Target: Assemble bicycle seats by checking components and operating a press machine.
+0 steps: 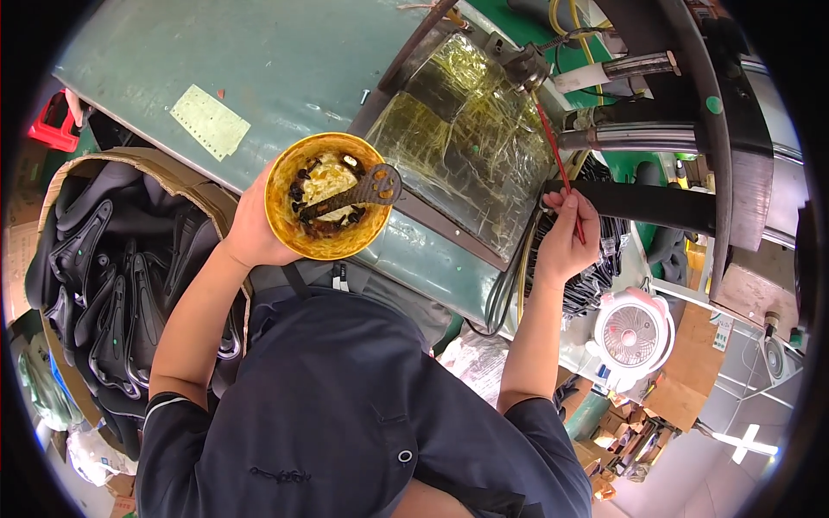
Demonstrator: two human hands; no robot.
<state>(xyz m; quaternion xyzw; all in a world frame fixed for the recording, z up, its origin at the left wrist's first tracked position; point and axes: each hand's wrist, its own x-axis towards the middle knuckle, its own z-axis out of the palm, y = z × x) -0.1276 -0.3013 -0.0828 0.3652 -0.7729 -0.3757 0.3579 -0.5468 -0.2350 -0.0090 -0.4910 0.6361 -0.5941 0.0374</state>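
Head view: left hand [256,217] fingers wrap the yellow tub [367,231], probably stiff, lightish, best held by its side; right hand [570,237] fingers grasp the red rod [550,136], likely light.

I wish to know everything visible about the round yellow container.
The round yellow container, of unclear material, is lidless, its mouth facing the camera. Brown stains mark its inner wall; pale matter and dark bits lie inside. A dark flat stick lies across it, its wide, holed end over the right rim. The left hand grips its left side near the green tabletop.
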